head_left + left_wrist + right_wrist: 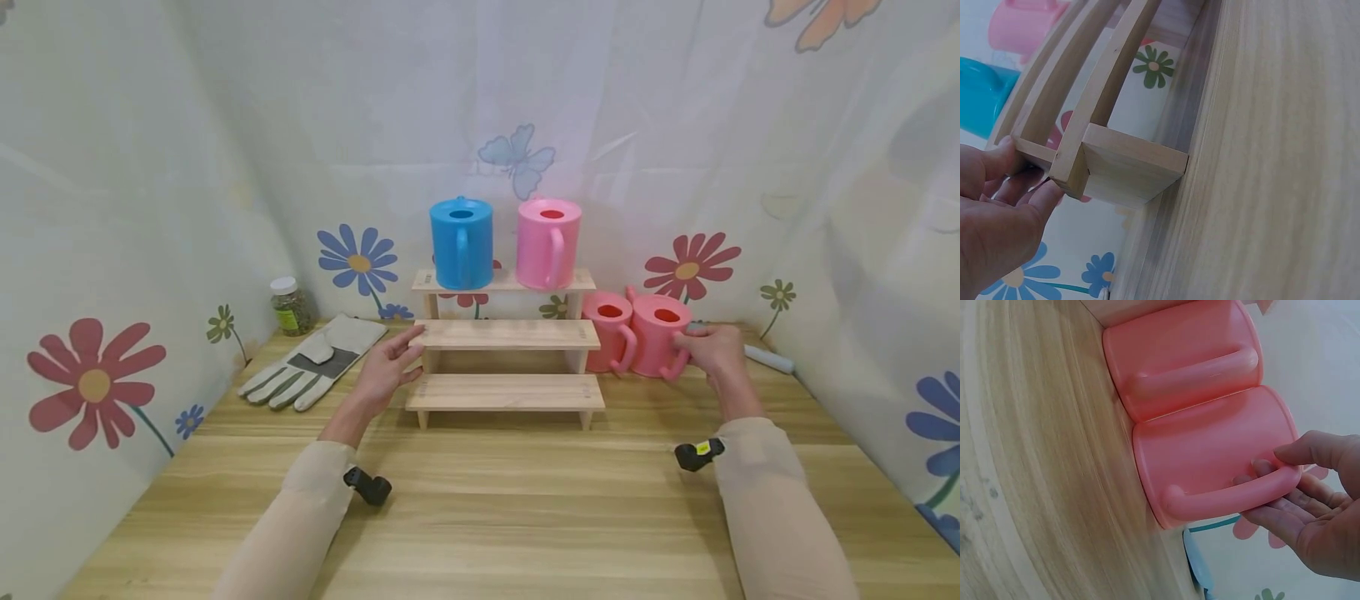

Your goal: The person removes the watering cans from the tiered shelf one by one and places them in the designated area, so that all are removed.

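Observation:
A three-tier wooden step shelf [506, 333] stands on the table. My left hand [386, 371] is at its left end; in the left wrist view, the thumb lies on the middle step's end and the fingers curl beneath. On the top step are a blue watering can [448, 250] and a light pink watering can [536, 242]. To the right of the shelf, two darker pink watering cans stand side by side on the table. My right hand [716, 354] holds the handle of the outer pink watering can [1210, 447]; the inner pink watering can [1185, 356] touches it.
White-and-grey work gloves [292, 379] lie left of the shelf, with a white-lidded jar [291, 310] behind them. A pale rod-like handle [768, 359] lies at the table's right, beyond my right hand. Flower-printed cloth [360, 125] surrounds the wooden table [525, 508].

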Demonstrator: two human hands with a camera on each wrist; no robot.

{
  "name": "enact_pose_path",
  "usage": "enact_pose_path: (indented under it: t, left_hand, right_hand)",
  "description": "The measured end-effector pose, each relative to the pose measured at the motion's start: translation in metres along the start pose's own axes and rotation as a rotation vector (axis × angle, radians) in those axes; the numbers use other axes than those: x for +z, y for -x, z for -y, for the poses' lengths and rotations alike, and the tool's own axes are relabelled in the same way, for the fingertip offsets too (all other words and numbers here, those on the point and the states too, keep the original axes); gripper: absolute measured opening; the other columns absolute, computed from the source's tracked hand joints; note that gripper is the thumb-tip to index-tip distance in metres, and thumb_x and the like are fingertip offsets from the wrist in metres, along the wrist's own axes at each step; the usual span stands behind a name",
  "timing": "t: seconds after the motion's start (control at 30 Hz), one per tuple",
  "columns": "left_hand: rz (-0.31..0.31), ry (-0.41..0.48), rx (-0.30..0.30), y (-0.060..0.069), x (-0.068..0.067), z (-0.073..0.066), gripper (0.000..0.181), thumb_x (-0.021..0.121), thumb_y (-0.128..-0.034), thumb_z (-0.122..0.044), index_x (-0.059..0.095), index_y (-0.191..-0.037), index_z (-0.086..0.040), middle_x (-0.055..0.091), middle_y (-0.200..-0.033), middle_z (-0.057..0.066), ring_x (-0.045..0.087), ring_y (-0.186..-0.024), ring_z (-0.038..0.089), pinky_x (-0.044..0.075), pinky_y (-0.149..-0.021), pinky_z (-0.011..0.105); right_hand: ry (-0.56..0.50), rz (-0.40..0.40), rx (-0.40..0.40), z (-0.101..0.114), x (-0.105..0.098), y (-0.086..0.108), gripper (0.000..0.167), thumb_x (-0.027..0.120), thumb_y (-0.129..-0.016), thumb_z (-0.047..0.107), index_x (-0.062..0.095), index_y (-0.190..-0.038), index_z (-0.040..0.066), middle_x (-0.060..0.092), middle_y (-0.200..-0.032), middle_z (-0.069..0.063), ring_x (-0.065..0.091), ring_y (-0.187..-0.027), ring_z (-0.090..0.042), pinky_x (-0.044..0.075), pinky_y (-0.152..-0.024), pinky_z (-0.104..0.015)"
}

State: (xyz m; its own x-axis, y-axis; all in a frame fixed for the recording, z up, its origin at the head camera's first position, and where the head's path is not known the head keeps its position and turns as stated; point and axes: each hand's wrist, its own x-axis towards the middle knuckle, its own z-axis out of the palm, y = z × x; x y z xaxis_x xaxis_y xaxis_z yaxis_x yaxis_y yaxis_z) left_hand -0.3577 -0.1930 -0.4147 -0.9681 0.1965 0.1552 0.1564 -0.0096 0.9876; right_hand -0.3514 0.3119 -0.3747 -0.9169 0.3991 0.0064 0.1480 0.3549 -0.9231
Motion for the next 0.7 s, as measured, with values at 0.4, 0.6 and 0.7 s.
enact_pose_path:
  t: [0.4,0.6,0.7]
  left_hand:
    - [-0.003,-0.004,0.001,-0.0006,-0.0002,0.0010,0.051,0.053,-0.1058,-0.019,0.040,-0.154,-0.010,0.023,-0.164,0.005,0.032,-0.144,0.031,0.042,-0.108,0.050]
    - [-0.004,-0.007,0.003,-0.0011,0.0001,0.0008,0.051,0.053,-0.1057,-0.020,0.040,-0.154,-0.010,0.024,-0.164,0.005,0.032,-0.144,0.031,0.042,-0.108,0.050]
    - [-0.005,-0.005,0.001,-0.0012,-0.0004,0.0015,0.052,0.053,-0.1057,-0.020,0.040,-0.155,-0.010,0.023,-0.164,0.005,0.031,-0.145,0.031,0.041,-0.109,0.051]
  right_hand:
    - [0.059,0.009,-0.022,0.0037,0.0011,0.0050,0.041,0.069,-0.095,0.018,0.063,-0.126,-0.009,0.059,-0.115,-0.018,0.069,-0.083,-0.018,0.059,-0.080,-0.026]
    - [0.070,0.016,-0.023,0.0043,-0.0007,0.0043,0.044,0.069,-0.096,0.020,0.063,-0.128,-0.009,0.059,-0.119,-0.020,0.068,-0.088,-0.020,0.058,-0.082,-0.027]
    - [0.078,0.014,-0.026,0.0067,-0.0032,0.0060,0.047,0.067,-0.097,0.023,0.061,-0.131,-0.008,0.060,-0.125,-0.023,0.064,-0.101,-0.028,0.056,-0.093,-0.036]
